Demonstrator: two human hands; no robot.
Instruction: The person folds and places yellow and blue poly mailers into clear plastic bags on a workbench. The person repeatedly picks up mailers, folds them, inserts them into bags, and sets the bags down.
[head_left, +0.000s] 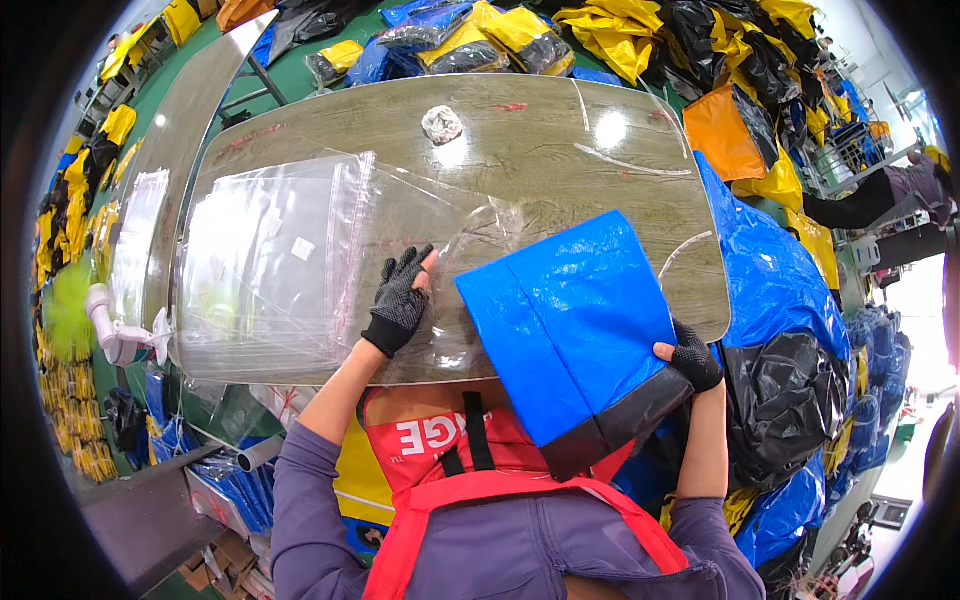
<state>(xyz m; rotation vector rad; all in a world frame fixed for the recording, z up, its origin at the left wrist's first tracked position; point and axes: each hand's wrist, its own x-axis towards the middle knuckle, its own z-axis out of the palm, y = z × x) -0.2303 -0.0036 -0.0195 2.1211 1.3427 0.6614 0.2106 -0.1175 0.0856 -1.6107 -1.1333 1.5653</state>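
My right hand (696, 356), in a black dotted glove with a bare thumb tip, grips the edge of a flat blue piece with a black band (564, 330), which looks like coated fabric. The piece slants over the table's front edge, its black end towards my body. My left hand (399, 300), in a matching glove, lies over a loose clear plastic bag (457, 330) with its fingers extended. Left of it is a stack of clear plastic bags (262, 262) with a small white label (302, 248). Part of the loose bag is hidden under the blue piece.
A wood-grain table (525, 165) carries a crumpled whitish wad (442, 124) and clear strips (630, 160). A small fan (120, 326) stands at its left edge. Blue and black sheeting (780, 277) bulges at the right. Yellow packed pieces (517, 37) lie beyond. A person (892, 191) is far right.
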